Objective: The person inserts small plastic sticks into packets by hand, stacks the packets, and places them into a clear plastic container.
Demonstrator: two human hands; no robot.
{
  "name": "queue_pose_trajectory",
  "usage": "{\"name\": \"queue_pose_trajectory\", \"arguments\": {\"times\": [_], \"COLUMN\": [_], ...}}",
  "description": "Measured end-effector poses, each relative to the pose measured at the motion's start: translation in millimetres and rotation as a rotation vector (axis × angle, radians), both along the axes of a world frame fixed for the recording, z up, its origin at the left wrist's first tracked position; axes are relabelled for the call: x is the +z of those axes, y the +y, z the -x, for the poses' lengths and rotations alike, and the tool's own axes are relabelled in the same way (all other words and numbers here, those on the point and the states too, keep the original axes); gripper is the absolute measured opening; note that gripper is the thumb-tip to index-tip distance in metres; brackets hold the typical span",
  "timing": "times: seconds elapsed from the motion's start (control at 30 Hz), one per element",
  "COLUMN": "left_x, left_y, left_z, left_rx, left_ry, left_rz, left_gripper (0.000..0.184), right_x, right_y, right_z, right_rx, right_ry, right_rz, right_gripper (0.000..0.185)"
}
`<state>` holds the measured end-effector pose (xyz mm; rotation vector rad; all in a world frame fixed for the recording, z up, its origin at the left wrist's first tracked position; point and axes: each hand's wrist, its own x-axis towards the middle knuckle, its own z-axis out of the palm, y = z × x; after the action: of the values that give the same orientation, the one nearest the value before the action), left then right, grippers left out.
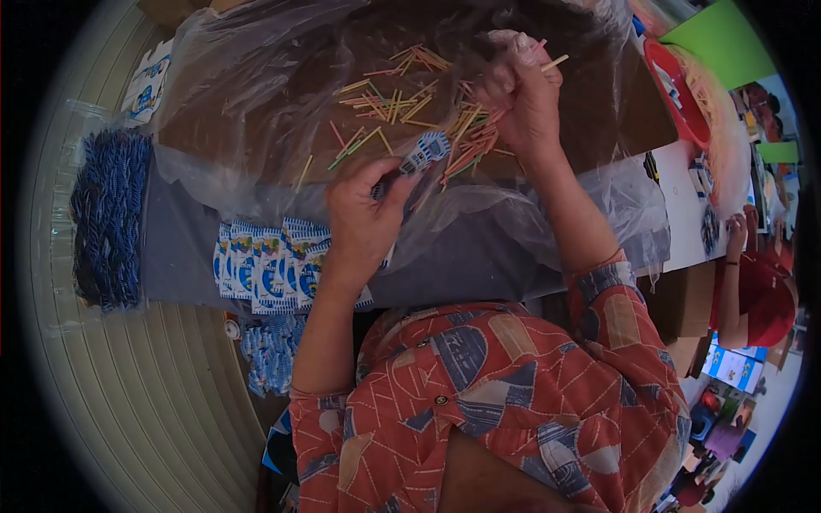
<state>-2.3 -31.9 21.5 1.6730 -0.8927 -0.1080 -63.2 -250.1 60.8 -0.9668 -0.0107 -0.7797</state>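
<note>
My left hand (368, 214) is closed on a small blue-and-white striped packet (426, 152), which points up and to the right. My right hand (523, 98), raised over the right part of the plastic-lined box, pinches thin coloured sticks (554, 62); a pale yellow one and a pink one stick out past the fingers. Between and beyond my hands, loose pink, yellow, orange and green sticks (372, 103) lie scattered on the clear plastic sheet (256, 103). Flat blue-and-white packets (272, 265) overlap in rows on the grey cloth, left of my left forearm.
A bundle of dark blue striped packets (109, 218) lies at the far left. More light blue packets (274, 346) hang below the table edge. At the right are a red basin (676, 94) and another person in red (764, 299), with an arm at the table.
</note>
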Motion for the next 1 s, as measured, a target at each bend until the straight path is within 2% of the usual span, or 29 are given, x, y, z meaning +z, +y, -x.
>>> {"name": "queue_pose_trajectory", "arguments": {"times": [0.07,0.13,0.2,0.23,0.3,0.33,0.37,0.43,0.47,0.53,0.67,0.73,0.77,0.83,1.0], "left_x": [-3,-5,-15,-17,-8,-3,-5,-13,-17,-10,-4,-5,-6,-8,-11], "left_y": [-9,-15,-17,-18,-16,-16,-17,-12,-9,-14,-24,-25,-25,-26,-28], "left_z": [-2,-3,-6,-8,-8,-9,-13,-16,-15,-10,-6,-7,-8,-10,-8], "left_rx": [-0.004,-0.006,0.005,0.014,0.014,0.034,0.030,0.014,0.024,-0.017,-0.037,-0.022,-0.018,-0.025,-0.034], "left_ry": [0.047,0.221,0.227,0.235,0.256,0.268,0.258,0.148,0.152,0.226,0.259,0.231,0.234,0.226,0.262], "left_rz": [0.000,-0.043,0.019,0.084,0.097,0.122,0.130,0.035,0.023,-0.049,-0.054,-0.055,-0.057,-0.034,-0.102], "left_gripper": [0.019,0.018,0.019,0.020,0.020,0.020,0.020,0.020,0.020,0.016,0.016,0.015,0.015,0.015,0.016], "right_x": [10,15,18,11,-18,-25,-27,-30,-32,-23,-16,-24,-26,-27,-3], "right_y": [6,8,8,0,-25,-31,-35,-30,-26,-19,-16,-22,-23,-25,-9], "right_z": [4,7,7,1,-12,-8,-5,-2,-4,-9,-18,-9,-8,-6,-4], "right_rx": [0.051,0.098,-0.071,-0.080,-0.197,-0.016,-0.023,0.058,0.069,-0.002,-0.041,0.063,0.068,0.173,0.179], "right_ry": [-0.036,-0.071,0.013,0.015,0.308,0.553,0.545,0.365,0.369,0.231,0.209,0.179,0.181,0.082,-0.009], "right_rz": [-0.024,-0.049,0.259,0.256,0.849,0.593,0.599,0.101,0.089,0.133,-0.006,0.163,0.160,-0.092,-0.070], "right_gripper": [0.023,0.020,0.017,0.017,0.018,0.021,0.021,0.026,0.026,0.042,0.032,0.038,0.038,0.035,0.033]}}
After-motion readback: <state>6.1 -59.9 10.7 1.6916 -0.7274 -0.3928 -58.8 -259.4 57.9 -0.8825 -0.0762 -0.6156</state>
